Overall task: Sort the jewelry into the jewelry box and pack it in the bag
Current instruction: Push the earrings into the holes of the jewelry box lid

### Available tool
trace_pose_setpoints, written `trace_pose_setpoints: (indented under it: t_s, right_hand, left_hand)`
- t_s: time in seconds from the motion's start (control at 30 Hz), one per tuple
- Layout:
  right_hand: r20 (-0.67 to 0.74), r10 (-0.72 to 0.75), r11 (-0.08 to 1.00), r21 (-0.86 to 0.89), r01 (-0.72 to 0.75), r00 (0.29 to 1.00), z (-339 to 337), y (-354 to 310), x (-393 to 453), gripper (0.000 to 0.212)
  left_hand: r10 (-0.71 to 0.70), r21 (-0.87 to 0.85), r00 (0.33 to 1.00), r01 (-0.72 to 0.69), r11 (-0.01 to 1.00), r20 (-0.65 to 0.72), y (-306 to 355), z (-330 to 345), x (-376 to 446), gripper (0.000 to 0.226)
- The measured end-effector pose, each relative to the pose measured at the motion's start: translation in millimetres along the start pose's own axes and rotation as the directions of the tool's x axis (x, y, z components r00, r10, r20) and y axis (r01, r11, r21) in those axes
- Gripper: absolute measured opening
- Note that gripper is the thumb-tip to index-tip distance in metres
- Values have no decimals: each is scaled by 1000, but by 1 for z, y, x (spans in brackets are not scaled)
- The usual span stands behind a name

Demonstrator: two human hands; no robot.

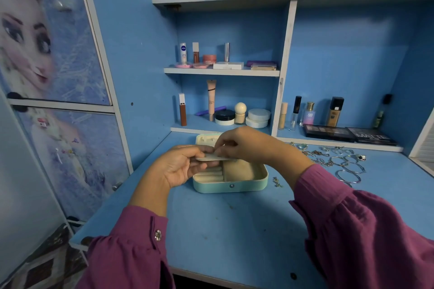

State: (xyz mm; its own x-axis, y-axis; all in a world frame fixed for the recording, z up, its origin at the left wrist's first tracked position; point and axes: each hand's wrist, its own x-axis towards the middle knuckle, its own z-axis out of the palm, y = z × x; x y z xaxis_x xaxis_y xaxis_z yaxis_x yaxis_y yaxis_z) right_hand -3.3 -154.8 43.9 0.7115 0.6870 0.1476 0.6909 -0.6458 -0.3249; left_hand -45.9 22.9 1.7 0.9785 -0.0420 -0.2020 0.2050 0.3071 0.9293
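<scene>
Your left hand [180,166] and right hand [244,145] meet over the open jewelry box [231,177], both pinching a small pale flat piece [211,158] between curled fingers. The box sits mid-counter [223,225]. Rings and bangles [338,159] lie loose to its right.

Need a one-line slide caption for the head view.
Both hands, left and right, pinch a small pale card above the open teal jewelry box; bangles and rings lie beside it.

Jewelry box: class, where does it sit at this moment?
The open jewelry box sits mid-desk in the head view, under both hands, with loose bangles and rings to its right.
</scene>
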Motion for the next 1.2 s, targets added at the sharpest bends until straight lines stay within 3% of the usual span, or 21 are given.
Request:
trace_pose_setpoints:
  t_s: [0.13,0.3,0.63,0.77,0.87,1.03,1.2]
  right_hand:
    - [-149,-39,999,-2,40,988,11,12,-19,30]
    - [-429,-125,992,-24,127,895,35,30,-22,16]
    - [-581,1,993,98,69,814,49,28,-15,13]
    - [-603,47,995,97,15,796,49,24,-15,13]
    - [-626,58,995,98,5,778,50,24,-14,12]
    - [-666,98,993,112,-31,739,51,20,-11,13]
    - [-682,97,993,110,-30,725,51,20,-10,14]
  left_hand:
    - [2,-8,1000,-2,1000,5,2,-1,-1,22]
    - [-19,-26,1000,20,999,11,4,0,-4,25]
    - [22,73,999,-19,997,-37,5,-6,-5,49]
    - [152,272,964,-89,958,-220,4,-13,0,44]
    - [350,301,887,-259,918,-303,5,-17,5,21]
    - [590,518,807,-490,701,-36,-1,-15,8,45]
    - [634,606,773,-508,612,7,-9,-11,15,34]
